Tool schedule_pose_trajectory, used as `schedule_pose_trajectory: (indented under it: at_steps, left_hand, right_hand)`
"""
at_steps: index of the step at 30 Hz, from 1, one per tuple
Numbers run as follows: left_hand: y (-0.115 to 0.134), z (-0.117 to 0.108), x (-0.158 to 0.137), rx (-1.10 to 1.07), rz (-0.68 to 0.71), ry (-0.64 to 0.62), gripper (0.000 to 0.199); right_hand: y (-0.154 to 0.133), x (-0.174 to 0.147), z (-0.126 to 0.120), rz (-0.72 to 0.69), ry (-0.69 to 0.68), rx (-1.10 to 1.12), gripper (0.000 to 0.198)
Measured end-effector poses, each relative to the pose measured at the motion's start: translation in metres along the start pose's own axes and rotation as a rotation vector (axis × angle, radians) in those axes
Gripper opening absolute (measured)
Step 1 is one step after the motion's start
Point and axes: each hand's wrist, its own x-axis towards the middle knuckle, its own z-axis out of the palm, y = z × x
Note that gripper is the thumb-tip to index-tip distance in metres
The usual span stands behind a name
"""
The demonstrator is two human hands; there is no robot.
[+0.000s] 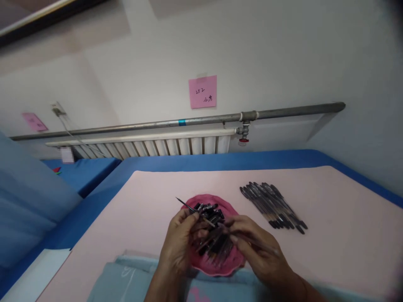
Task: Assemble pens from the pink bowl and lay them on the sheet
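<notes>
Both hands are over a pink scalloped plate (233, 259) heaped with dark pen caps (210, 208) and clear pen parts. My left hand (180, 235) is closed, its thumb and fingers pinching a thin pen refill (185, 204) whose dark end points up and left. My right hand (256, 243), slightly blurred, is curled round a clear pen barrel (256, 242) that slants down to the right. Both hands come close together over the plate; whether the refill touches the barrel I cannot tell. Right of the plate lies a row of capped black pens (272, 205).
A pink sheet (151, 197) covers the blue table (217, 160). Light blue cloth (126, 279) lies along the near edge, and white paper (40, 272) at the left. Behind are a radiator (170, 146), a pipe (141, 126) with a red valve (243, 140), and a pink note (203, 92).
</notes>
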Motion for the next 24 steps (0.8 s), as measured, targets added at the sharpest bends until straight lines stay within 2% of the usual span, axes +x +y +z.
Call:
schedule_pose_trajectory:
  at_steps: [6, 17, 24]
  left_hand:
    - [0.0000, 0.0024, -0.0024, -0.204, -0.029, -0.017, 0.018]
    - [-0.0043, 0.0044, -0.0007, -0.216, -0.100, -0.036, 0.013]
    - [-0.0051, 0.0044, -0.0006, -0.223, -0.103, -0.038, 0.016]
  right_hand:
    - [-0.0032, -0.0040, 0.0080, 0.005, 0.012, 0.085, 0.022]
    - [-0.0015, -0.0050, 0.0058, -0.018, 0.029, 0.065, 0.026]
    - [-0.0045, -0.0030, 0.0060, -0.008, 0.037, 0.087, 0.021]
